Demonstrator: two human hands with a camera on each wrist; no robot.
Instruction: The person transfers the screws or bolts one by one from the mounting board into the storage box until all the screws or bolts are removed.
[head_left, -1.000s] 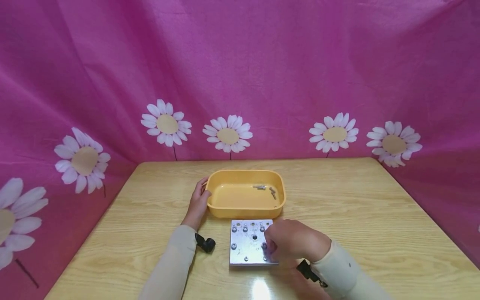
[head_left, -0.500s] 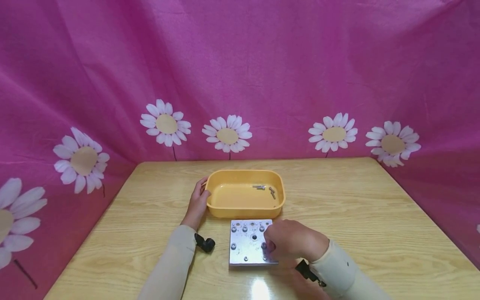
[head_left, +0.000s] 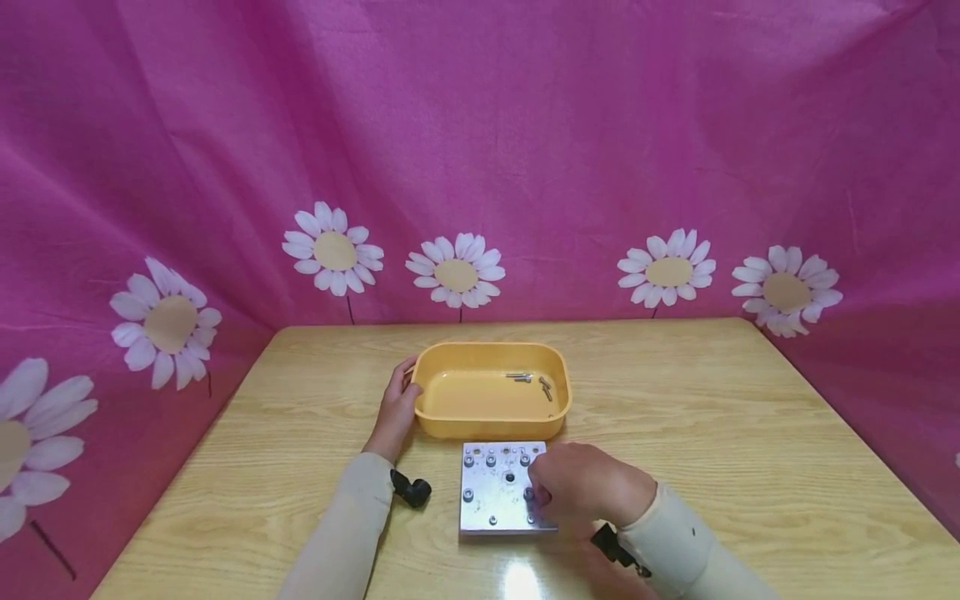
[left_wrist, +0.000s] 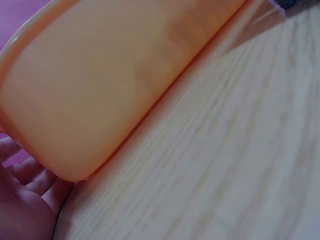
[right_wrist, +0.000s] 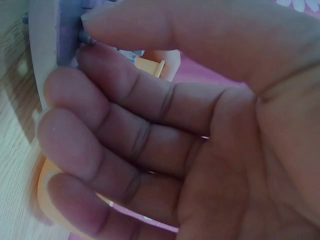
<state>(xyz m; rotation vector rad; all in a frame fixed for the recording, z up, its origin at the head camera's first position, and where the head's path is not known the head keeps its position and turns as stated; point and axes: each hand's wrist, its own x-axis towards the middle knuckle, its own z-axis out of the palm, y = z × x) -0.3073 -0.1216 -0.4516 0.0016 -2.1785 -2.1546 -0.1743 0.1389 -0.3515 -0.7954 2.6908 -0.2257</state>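
A yellow plastic tray [head_left: 487, 429] stands on the table, several small screws [head_left: 522, 378] lying in its right part. My left hand [head_left: 395, 408] holds the tray's left end, thumb at the rim and fingers along the outside, as the left wrist view also shows. In front of the tray lies a silver metal plate [head_left: 491, 504] with several socket-head bolts standing in it. Over the plate's right edge, my right hand [head_left: 588, 482] pinches a bolt [right_wrist: 86, 36] between thumb and index finger. The other fingers are curled beside the plate.
The wooden table [head_left: 720, 433] reaches back to a pink curtain [head_left: 555, 158] printed with white daisies. The tray stands right behind the plate. A black wrist camera [head_left: 411, 488] sits on the left sleeve, another [head_left: 613, 545] on the right one.
Both hands keep their places on the tray and at the bolt. The head view has shifted very slightly.
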